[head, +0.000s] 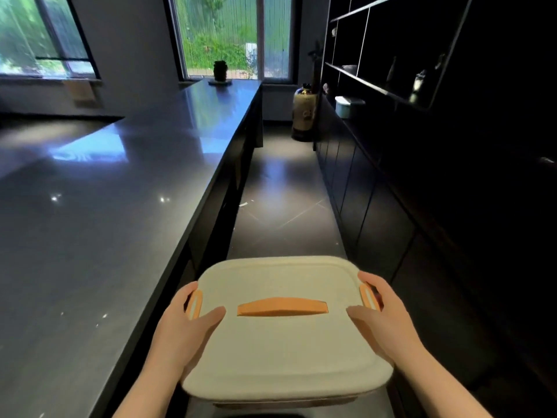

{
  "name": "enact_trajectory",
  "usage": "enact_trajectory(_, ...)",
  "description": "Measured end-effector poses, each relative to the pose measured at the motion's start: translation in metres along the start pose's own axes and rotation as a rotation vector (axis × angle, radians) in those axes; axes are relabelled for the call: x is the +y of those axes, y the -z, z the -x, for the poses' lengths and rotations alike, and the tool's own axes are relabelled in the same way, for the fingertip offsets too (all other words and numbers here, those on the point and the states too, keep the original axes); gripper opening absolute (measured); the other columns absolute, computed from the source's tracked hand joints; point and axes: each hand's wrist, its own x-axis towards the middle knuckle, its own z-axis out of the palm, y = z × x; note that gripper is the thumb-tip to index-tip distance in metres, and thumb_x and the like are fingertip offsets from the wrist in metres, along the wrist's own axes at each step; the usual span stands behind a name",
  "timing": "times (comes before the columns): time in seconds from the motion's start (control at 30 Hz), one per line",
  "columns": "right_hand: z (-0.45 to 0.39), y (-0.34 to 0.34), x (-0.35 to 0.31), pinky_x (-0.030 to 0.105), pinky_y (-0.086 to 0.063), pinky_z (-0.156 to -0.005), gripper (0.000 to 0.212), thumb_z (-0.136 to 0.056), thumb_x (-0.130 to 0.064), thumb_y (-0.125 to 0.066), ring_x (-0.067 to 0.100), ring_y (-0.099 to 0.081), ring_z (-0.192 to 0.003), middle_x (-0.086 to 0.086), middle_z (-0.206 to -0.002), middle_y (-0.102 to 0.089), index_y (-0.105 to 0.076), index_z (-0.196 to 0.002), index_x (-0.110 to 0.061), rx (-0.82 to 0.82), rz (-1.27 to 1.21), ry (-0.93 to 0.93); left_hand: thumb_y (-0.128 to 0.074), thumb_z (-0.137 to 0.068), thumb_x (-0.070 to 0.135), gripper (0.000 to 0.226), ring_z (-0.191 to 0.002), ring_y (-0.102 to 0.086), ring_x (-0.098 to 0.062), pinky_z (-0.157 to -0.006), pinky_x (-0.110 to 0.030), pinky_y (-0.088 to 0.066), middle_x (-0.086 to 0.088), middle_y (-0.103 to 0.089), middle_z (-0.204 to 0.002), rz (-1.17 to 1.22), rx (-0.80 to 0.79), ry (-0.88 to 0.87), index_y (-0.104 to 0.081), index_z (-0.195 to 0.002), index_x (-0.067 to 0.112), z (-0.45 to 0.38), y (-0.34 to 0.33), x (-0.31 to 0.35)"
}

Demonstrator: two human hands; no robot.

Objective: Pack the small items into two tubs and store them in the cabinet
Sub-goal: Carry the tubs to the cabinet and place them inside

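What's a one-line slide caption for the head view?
Both hands, left and right, carry a lidded cream plastic tub with orange handle down the aisle between grey countertop and dark cabinets.

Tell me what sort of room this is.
Probably a home kitchen or dining area: a long dark counter runs along the left, dark cabinets with open shelves line the right, and both hands carry a lidded tub down the aisle.

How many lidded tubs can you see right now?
2: one tub carried between both hands, left and right; a second tub on the far right-hand cabinet counter. Others may be hidden.
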Motion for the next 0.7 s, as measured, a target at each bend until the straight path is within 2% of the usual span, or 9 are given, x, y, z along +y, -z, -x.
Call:
enact_trajectory(0.13, -0.062, -0.020, -0.023, 0.023, -0.041, -0.065, 0.051, -0.081, -0.010, -0.070, 0.009, -0.052, -0.094, -0.015, -0.105, -0.049, -0.048, -0.119, -0.035, 0.053, -0.039, -0.040, -0.078, -0.072, 0.036, 0.071, -0.098, -0.057, -0.017, -0.077, -0.037, -0.049, 0.007, -0.059, -0.113, -0.022, -0.061, -0.071, -0.042, -0.133, 0.035, -0.093, -0.008, 0.031)
enact_trajectory(0.3, -0.130, -0.023, -0.028, 0.027, -0.045, -0.065, 0.050, -0.080, -0.009, -0.070, 0.014, -0.056, -0.091, -0.010, -0.105, -0.053, -0.049, -0.116, -0.037, 0.171, -0.066, -0.094, -0.078, -0.072, 0.037, 0.071, -0.094, -0.058, -0.015, -0.070, -0.032, -0.049, 0.009, -0.058, -0.108, -0.066, -0.159, -0.135, -0.039, -0.132, 0.037, -0.184, -0.045, 0.068)
enact_trajectory(0.47, -0.224, -0.013, -0.025, 0.021, -0.041, -0.065, 0.055, -0.077, -0.008, -0.072, 0.008, -0.055, -0.092, -0.009, -0.107, -0.056, -0.052, -0.122, -0.032, 0.237, -0.073, -0.117, -0.077, -0.074, 0.034, 0.070, -0.100, -0.054, -0.017, -0.078, -0.033, -0.046, 0.007, -0.056, -0.113, -0.108, -0.223, -0.171, -0.041, -0.134, 0.033, -0.272, -0.101, 0.107)
enact_trajectory(0.6, -0.314, -0.001, -0.022, 0.031, -0.051, -0.075, 0.061, -0.075, -0.009, -0.073, 0.016, -0.060, -0.096, -0.006, -0.110, -0.059, -0.052, -0.126, -0.034, 0.255, -0.098, -0.124, -0.078, -0.072, 0.034, 0.072, -0.103, -0.055, -0.019, -0.085, -0.037, -0.048, 0.004, -0.057, -0.115, -0.103, -0.233, -0.201, -0.042, -0.134, 0.032, -0.340, -0.148, 0.143)
enact_trajectory(0.7, -0.385, 0.009, -0.030, 0.035, -0.053, -0.078, 0.060, -0.076, -0.012, -0.072, 0.016, -0.059, -0.097, -0.005, -0.113, -0.057, -0.050, -0.126, -0.038, 0.233, -0.091, -0.132, -0.079, -0.071, 0.036, 0.074, -0.107, -0.055, -0.020, -0.091, -0.041, -0.048, 0.004, -0.058, -0.119, -0.095, -0.224, -0.184, -0.042, -0.135, 0.034, -0.389, -0.173, 0.171)
